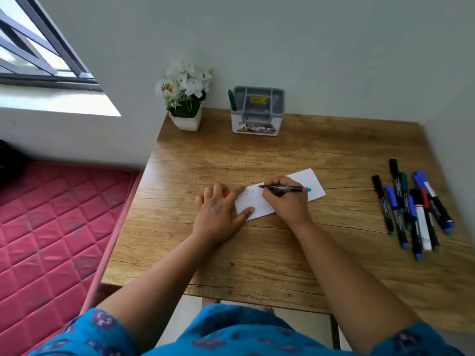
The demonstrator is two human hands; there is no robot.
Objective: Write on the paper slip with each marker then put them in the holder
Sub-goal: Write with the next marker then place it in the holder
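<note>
Two hands on one paper slip (280,195), right hand (285,201) gripping one marker (285,188)

The holder (257,116) front label shows "OP"; the rest blurs. Its yellow sticker (258,99) and the slip (280,194) scribble are unreadable.

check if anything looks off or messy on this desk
Mostly tidy. The spare markers lie in a loose, overlapping heap at the table's right edge, and the left hand has a greyish smudge on its back.

Writing on the paper slip (280,195) is too faint to read; hands cover its middle.
</note>
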